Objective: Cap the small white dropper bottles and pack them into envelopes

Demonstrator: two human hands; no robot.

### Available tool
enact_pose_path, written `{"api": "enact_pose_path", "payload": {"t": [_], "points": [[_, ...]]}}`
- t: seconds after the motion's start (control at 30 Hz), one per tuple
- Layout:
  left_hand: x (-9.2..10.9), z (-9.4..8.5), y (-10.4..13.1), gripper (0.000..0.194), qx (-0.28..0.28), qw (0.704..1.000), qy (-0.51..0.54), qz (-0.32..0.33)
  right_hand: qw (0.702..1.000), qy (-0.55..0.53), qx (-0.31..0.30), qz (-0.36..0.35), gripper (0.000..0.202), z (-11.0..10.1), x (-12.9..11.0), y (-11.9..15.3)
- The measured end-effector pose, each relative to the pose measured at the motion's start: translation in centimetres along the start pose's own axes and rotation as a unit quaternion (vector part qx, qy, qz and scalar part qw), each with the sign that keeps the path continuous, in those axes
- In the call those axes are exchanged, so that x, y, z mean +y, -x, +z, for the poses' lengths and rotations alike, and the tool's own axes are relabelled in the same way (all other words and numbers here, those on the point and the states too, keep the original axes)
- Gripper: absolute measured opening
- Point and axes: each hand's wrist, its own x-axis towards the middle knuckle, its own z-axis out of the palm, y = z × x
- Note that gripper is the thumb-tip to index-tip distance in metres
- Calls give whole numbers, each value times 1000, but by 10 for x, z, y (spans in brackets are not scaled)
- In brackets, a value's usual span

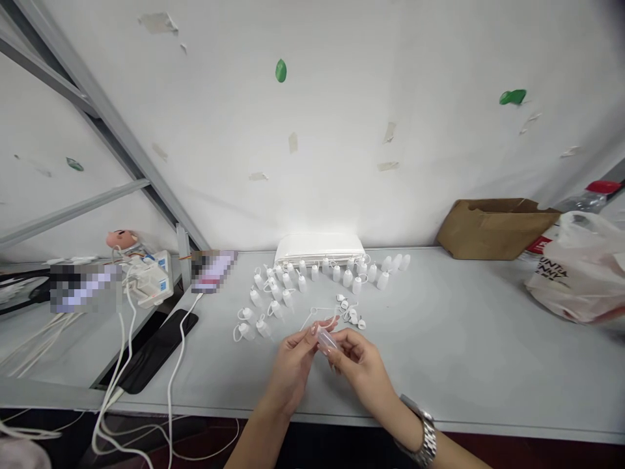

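Note:
A small translucent bottle [328, 340] is held between my two hands near the table's front edge. My left hand [297, 355] pinches its top end, where a thin white strap loops out. The fingers of my right hand [355, 358] are wrapped round the bottle's body. Just beyond my hands lies a small group of loose white caps [352, 316] with thin straps. Farther back and to the left stand several small white bottles [301, 284], many with looped straps at their tops.
A white flat stack [319, 246] lies against the wall. A black power bank [159, 352], white cables and a phone [215, 270] are at the left, beside a power strip [155, 280]. At the right are a brown cardboard box [493, 228] and a plastic bag [576, 273].

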Motion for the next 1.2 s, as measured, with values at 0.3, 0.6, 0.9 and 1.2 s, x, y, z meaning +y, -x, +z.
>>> {"api": "enact_pose_path", "payload": {"t": [0.3,0.6,0.9,1.2], "points": [[10,-8,0,24,-13,998,-62,15,963,-208,-115,125,29,-6,-11,-8],[9,-4,3,22,-47,999,-28,2,964,-197,-134,116,27,-7,-11,-4],[3,0,6,23,19,998,-36,38,861,336,83,-372,22,2,10,4],[-1,1,11,24,-19,999,30,36,914,241,80,-318,15,7,1,14]]}}
